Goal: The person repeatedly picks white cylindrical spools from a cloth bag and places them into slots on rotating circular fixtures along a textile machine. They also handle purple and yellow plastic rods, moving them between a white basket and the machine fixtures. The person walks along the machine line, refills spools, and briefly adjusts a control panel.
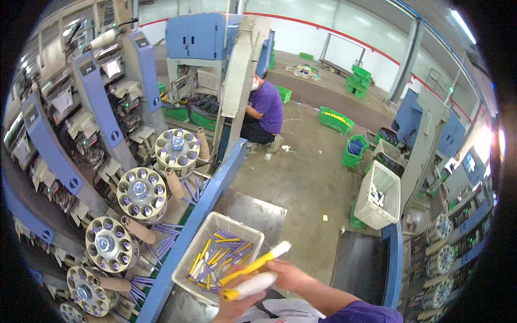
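My left hand [238, 308] is closed around a spinning bobbin [257, 285], thickly wound with white yarn and yellow at its near end. My right hand [288, 274] grips a yellow bobbin tube [253, 266] with white yarn at its far end. The two lie side by side, slanting up to the right. Just beyond them, a white plastic basket [257, 232] holds many purple and yellow bobbin tubes, some with white yarn. My hands and the two bobbins cover its near right corner.
A blue machine rail [199, 229] runs along the basket's left. Past it stand round bobbin magazines [140, 188] and brown yarn cones [139, 230]. A person in purple [266, 107] crouches ahead. Green crates [336, 119] and a tall white basket [378, 199] stand to the right.
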Action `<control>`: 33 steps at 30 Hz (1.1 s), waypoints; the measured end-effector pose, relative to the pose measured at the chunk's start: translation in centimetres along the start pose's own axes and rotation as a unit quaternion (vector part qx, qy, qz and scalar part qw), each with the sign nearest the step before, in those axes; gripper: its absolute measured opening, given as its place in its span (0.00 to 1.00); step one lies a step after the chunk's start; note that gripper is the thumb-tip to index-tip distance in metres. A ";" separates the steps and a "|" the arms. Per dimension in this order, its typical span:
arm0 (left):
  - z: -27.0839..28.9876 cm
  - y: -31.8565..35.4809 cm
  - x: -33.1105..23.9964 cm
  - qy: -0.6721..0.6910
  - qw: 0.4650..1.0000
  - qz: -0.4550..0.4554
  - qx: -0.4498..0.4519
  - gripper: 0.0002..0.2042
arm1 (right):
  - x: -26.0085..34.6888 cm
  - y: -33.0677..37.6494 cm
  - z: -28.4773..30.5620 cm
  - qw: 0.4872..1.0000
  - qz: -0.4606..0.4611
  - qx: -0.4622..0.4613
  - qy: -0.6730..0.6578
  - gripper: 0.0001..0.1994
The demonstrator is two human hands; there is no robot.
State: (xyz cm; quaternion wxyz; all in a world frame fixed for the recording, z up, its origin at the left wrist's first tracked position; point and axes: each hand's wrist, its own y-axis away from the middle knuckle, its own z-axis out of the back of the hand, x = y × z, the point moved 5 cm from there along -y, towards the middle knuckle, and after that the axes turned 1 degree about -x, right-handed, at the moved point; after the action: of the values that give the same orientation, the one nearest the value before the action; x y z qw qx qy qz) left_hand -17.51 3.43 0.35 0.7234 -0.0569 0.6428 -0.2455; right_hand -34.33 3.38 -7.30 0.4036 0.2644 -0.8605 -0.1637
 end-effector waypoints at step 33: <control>-30.9 -35.2 28.9 0.230 0.830 0.354 -0.365 0.19 | 73.7 36.3 89.0 0.678 0.616 -0.360 -0.177 0.16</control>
State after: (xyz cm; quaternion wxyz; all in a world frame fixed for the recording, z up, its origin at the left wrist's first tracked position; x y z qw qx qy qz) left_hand -55.49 -32.45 -16.88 0.5187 -0.0271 0.8095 0.2737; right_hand -154.99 -4.52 0.26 0.3175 -0.5253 -0.7584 -0.2193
